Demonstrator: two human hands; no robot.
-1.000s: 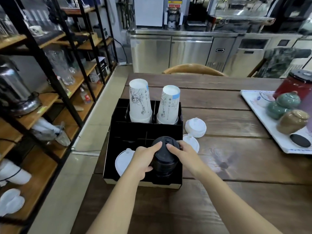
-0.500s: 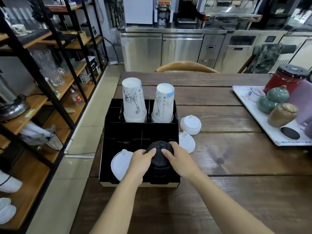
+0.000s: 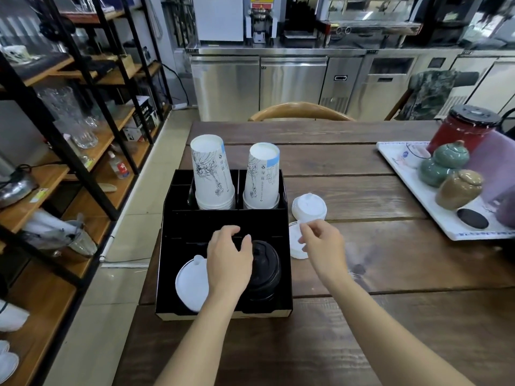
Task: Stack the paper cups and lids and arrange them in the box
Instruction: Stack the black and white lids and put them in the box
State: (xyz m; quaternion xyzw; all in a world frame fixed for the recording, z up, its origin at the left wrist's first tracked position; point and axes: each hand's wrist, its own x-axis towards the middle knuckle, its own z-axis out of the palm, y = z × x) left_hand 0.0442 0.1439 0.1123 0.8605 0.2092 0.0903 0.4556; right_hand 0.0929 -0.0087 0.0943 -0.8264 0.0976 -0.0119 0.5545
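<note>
Hands open — left [image 3: 229, 256] beside black lids [image 3: 264, 270], right [image 3: 323, 246] above white lid [image 3: 296, 243].

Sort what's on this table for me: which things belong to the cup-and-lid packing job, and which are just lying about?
Job:
black box
two upside-down paper cup stacks in its back compartments
black lid stack and white lids in the front
white lids on the table

Lying about:
white tray
green jars
brown jar
red canister

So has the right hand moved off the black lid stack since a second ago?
Yes. The right hand has left the black lid stack and shifted right, past the box wall, over the white lids on the table.
</note>
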